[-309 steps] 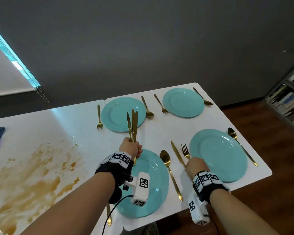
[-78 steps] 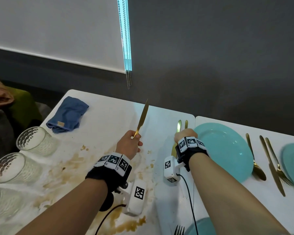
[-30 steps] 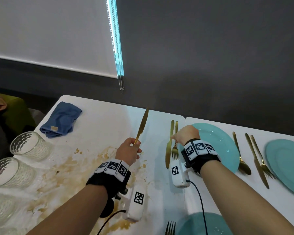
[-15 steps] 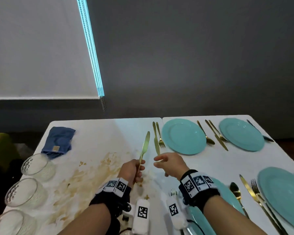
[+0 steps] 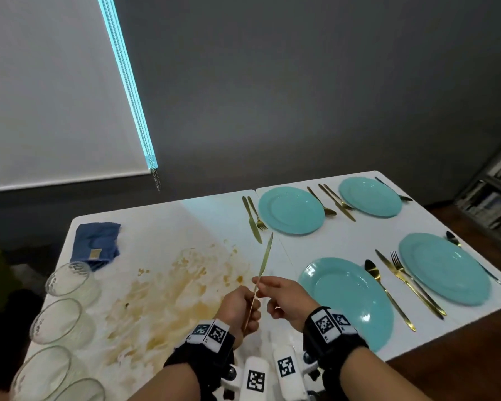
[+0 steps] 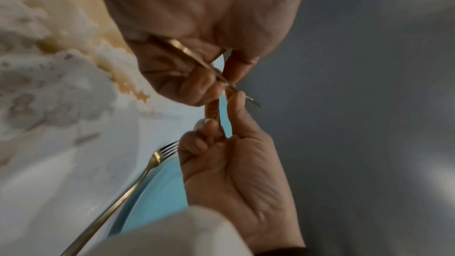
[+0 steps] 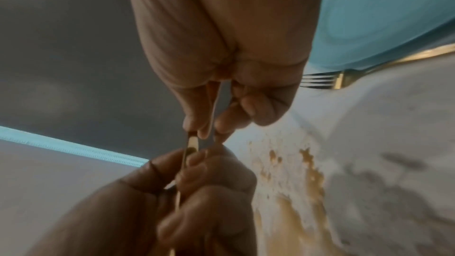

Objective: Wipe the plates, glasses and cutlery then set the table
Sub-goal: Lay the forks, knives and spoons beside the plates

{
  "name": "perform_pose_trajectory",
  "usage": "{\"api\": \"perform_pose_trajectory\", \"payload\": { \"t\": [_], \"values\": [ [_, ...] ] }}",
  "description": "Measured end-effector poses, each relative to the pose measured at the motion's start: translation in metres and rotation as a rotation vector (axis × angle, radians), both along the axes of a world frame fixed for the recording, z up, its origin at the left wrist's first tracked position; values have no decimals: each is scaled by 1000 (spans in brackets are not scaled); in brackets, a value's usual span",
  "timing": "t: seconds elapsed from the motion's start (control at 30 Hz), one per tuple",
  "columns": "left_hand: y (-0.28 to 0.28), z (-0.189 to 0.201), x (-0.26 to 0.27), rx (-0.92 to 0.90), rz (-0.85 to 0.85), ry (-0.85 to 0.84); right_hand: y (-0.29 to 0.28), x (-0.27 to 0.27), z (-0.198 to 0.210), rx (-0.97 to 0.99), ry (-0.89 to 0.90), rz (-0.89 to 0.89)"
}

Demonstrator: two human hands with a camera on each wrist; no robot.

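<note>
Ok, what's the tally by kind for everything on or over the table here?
Plates: 4
Glasses: 4
Knives: 4, counting the held knife
Forks: 4
Spoons: 4
Cloth: 1
Total: 21

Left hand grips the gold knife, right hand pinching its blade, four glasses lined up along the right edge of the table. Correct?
Not quite: the head view shows the glasses along the table's left edge. The left hand does grip the gold knife and the right hand pinches it.
</note>
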State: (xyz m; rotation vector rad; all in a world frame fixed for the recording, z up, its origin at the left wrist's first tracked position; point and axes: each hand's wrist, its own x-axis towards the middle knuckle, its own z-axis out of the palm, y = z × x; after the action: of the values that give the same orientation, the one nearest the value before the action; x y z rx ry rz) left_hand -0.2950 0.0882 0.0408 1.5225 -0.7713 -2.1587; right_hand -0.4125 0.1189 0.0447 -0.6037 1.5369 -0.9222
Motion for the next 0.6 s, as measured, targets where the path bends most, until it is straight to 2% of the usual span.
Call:
{"api": "perform_pose_trajectory", "payload": {
  "t": [0.13,0.2,0.27,0.33,0.43,0.57,0.6],
  "values": [
    [9,-5,-3,38,-6,56,10,-4,-2,-9,-149,-71],
    [16,-6,-5,55,-17,90,15,-6,-4,-6,-155,-87],
    [22,-8,-7,49,-34,52,17,-8,-6,-1,-111,-91],
    [23,-10,-7,-26,-96,-77,19,-15,-12,24,-7,-113],
    [16,-13,-1,-163,-167,-248,24,-31,-26,90,250,-109],
    [3,-24,14,-233,-117,-307,33,-46,-48,277,700,143],
    [2,-28,17,-243,-120,-319,34,-47,-54,317,764,186]
  ]
}}
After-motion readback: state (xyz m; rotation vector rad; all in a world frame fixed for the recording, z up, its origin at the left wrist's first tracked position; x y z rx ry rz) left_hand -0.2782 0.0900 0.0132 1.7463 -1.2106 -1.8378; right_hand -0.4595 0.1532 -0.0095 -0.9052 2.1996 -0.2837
